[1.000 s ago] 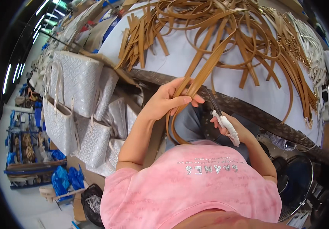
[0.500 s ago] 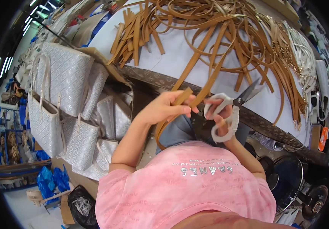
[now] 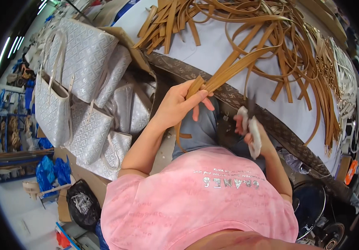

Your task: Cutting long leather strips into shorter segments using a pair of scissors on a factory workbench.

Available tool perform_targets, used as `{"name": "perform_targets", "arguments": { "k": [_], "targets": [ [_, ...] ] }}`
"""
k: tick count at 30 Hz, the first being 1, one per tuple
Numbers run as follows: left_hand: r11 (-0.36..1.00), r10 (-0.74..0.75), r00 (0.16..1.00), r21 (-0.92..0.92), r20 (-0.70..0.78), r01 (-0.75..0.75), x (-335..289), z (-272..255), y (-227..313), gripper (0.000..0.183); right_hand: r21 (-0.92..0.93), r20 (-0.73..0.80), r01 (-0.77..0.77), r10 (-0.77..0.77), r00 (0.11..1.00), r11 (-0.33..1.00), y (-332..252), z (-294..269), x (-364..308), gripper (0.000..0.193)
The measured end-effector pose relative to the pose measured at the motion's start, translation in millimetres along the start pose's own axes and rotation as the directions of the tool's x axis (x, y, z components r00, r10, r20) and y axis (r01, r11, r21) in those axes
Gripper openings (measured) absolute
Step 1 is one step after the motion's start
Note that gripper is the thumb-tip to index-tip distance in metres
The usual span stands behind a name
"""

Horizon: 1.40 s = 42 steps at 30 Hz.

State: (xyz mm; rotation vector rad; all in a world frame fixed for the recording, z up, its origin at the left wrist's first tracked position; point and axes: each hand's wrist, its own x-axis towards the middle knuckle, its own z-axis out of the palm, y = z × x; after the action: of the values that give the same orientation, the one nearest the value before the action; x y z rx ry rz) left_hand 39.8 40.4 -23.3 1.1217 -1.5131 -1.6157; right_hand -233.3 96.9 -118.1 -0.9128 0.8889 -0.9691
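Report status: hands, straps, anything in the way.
Left hand gripping brown straps. Right hand holding white-handled scissors, apart from those straps. Tangled strap pile on table beyond.

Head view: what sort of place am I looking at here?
Probably a bag-making workshop: tan straps heaped across a worktable, patterned silvery handbags piled to the left, and white-handled scissors in front of the worker.

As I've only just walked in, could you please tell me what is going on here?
A person in a pink top pinches brown straps in the left hand. The right hand holds scissors with white-wrapped handles, apart from the held straps. More brown straps lie heaped on the white table, and patterned bags are on the person's left.
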Motion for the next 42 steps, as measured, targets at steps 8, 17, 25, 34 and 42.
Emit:
{"name": "perform_targets", "arguments": {
  "k": [8,17,25,34,42],
  "targets": [
    [0.982,0.089,0.991,-0.175,0.105,-0.069,-14.4,5.2,3.0,0.02,-0.376,0.269,-0.235,0.348,0.898,0.896,-14.3,8.9,-11.2,0.043],
    [0.981,0.045,0.995,-0.184,-0.094,-0.061,-23.0,15.9,0.4,0.019,-0.363,0.245,-0.245,0.346,0.906,0.899,-15.8,19.6,-10.4,0.028],
    [0.985,-0.017,0.999,-0.174,-0.028,0.012,-22.7,18.2,1.8,0.015,-0.486,0.285,-0.107,0.273,0.919,0.867,-21.8,27.1,-7.4,0.023],
    [0.983,-0.031,1.0,-0.184,-0.004,0.03,-21.5,18.8,1.2,0.015,-0.474,0.233,-0.144,0.281,0.931,0.869,-30.3,32.5,-6.2,0.016],
    [0.98,-0.054,0.998,-0.192,-0.024,0.049,-18.7,21.1,-6.3,0.016,-0.565,0.216,-0.106,0.27,0.938,0.818,-30.3,30.7,-2.7,0.015]
  ]
}}
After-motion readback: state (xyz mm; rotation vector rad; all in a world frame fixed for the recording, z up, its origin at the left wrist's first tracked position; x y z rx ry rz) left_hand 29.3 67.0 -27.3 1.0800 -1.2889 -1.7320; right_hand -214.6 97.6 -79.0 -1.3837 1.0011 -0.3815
